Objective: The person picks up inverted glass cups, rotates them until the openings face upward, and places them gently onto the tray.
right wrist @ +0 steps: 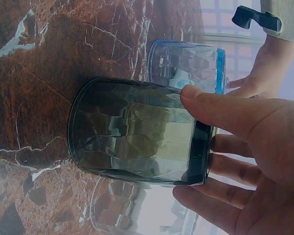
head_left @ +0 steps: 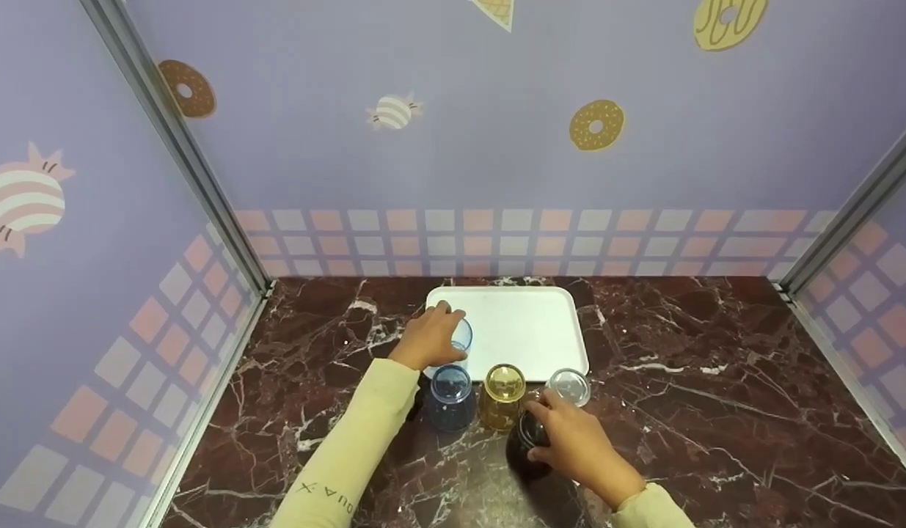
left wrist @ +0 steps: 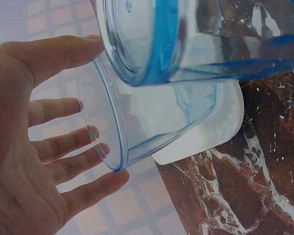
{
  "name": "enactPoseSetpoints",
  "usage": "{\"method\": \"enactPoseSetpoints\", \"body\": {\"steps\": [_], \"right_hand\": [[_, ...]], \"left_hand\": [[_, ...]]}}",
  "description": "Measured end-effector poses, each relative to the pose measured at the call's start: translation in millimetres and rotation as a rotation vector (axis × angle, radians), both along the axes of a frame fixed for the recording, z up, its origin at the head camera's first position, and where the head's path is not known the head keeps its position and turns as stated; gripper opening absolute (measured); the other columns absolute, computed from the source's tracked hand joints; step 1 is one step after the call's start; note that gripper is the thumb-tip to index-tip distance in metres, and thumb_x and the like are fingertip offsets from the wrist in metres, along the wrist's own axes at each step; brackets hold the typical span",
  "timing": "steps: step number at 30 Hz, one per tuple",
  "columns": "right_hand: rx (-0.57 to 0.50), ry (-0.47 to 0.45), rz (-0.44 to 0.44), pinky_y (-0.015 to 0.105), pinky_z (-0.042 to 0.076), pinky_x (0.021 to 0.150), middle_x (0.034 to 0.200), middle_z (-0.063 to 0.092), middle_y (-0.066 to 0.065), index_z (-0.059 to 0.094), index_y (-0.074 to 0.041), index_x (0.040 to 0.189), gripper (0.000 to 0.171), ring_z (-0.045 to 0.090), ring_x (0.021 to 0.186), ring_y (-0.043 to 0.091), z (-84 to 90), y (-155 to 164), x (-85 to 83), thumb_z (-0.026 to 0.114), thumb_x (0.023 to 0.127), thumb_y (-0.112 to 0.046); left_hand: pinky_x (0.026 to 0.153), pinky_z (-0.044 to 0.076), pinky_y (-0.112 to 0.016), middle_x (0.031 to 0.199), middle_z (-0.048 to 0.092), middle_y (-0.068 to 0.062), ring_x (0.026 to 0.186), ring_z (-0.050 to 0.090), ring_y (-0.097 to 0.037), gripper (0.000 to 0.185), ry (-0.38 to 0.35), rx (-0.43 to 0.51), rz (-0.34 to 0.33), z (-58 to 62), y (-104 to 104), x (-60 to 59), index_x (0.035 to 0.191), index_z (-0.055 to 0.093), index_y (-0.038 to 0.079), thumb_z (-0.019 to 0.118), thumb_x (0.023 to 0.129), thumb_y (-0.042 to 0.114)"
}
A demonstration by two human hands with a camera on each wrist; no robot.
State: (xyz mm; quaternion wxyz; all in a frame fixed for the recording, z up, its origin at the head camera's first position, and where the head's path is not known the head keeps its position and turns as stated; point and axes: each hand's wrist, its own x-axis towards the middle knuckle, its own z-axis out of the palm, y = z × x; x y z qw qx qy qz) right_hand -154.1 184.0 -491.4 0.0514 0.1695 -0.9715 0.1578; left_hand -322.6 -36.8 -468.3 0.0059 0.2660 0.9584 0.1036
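My left hand holds a pale clear-blue cup at the left edge of the white tray. In the left wrist view my thumb and fingertips touch the rim of this tilted cup, which lies over the tray. My right hand grips a dark smoky cup standing upside down on the marble in front of the tray. The right wrist view shows thumb and fingers round the raised base of the dark cup.
A row of upturned cups stands along the tray's near edge: a deeper blue one, a yellow one and a clear one. Dark red marble spreads to both sides. Patterned walls close the left, right and back.
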Motion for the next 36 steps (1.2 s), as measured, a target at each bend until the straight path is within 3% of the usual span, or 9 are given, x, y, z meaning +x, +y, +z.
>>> {"method": "enactPoseSetpoints", "body": {"steps": [10,22,29,36], "right_hand": [[-0.017,-0.06,-0.02,0.057,0.054,0.08,0.121,0.058,0.018,0.062,-0.006,0.124,0.069,0.061,0.105,0.038,0.4,0.4,-0.2,0.087,0.064,-0.028],[-0.007,0.016,0.008,0.046,0.056,0.072,0.109,0.059,0.007,0.064,-0.007,0.122,0.067,0.064,0.091,0.027,-2.1,2.0,0.7,0.087,0.063,-0.028],[-0.029,0.009,0.012,0.047,0.056,0.071,0.11,0.06,0.009,0.064,-0.006,0.12,0.066,0.064,0.09,0.028,0.4,1.4,0.7,0.087,0.062,-0.026],[-0.056,-0.025,0.007,0.053,0.055,0.082,0.124,0.059,0.015,0.061,-0.006,0.123,0.066,0.062,0.106,0.035,-0.9,1.8,-0.4,0.086,0.064,-0.024]], "left_hand": [[0.082,0.054,-0.053,0.124,0.056,-0.016,0.108,0.059,-0.034,0.068,-0.015,-0.013,0.006,-1.3,2.5,-2.7,0.134,0.056,0.011,0.079,0.075,0.035],[0.086,0.053,-0.056,0.131,0.057,-0.016,0.116,0.058,-0.034,0.067,-0.055,0.005,0.019,-3.5,2.7,-3.3,0.137,0.054,0.009,0.076,0.079,0.036],[0.093,0.051,-0.053,0.137,0.053,-0.018,0.124,0.054,-0.035,0.066,-0.045,-0.01,0.017,-2.6,1.3,-0.4,0.138,0.052,0.008,0.072,0.082,0.037],[0.096,0.05,-0.054,0.141,0.051,-0.018,0.128,0.05,-0.036,0.064,-0.031,0.001,0.0,-0.2,-0.5,1.9,0.138,0.052,0.008,0.069,0.085,0.039]]}}
